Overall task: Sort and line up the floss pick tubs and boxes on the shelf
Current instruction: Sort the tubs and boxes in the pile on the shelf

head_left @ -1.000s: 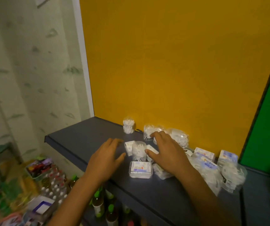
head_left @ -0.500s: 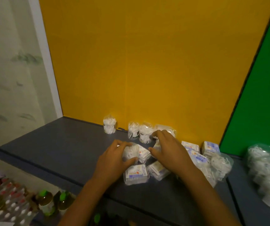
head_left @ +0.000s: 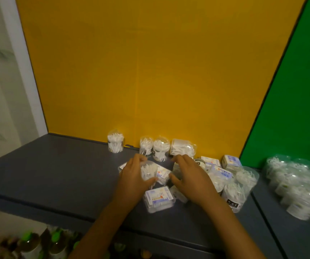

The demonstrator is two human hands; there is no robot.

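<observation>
Against the back edge of the dark shelf (head_left: 56, 174), below the yellow wall panel (head_left: 150, 62), four clear floss pick tubs stand in a loose row: one alone (head_left: 115, 141) toward the left, a touching pair (head_left: 155, 147) beside it, and a wider pack (head_left: 183, 147) to their right. Toward the shelf's right end lies an unsorted heap of tubs and flat boxes (head_left: 229, 176), and past the seam, under the green panel (head_left: 300, 90), sits a blurred stack of more tubs (head_left: 296, 186).

Near the front edge lies a flat clear box (head_left: 159, 199) with a printed label. Just behind it the left hand (head_left: 131, 181) grips a round tub (head_left: 148, 171), fingers over the top and thumb curled under the near side. The right hand (head_left: 189, 176) arches over the pile's left end; whether it holds anything there, I cannot tell.

The tubs look light, with thin, glossy, stiff plastic walls, so they are likely slippery and easily toppled. A hold around the wall, low down, seems safest; the flat boxes are best taken by their long edges.
</observation>
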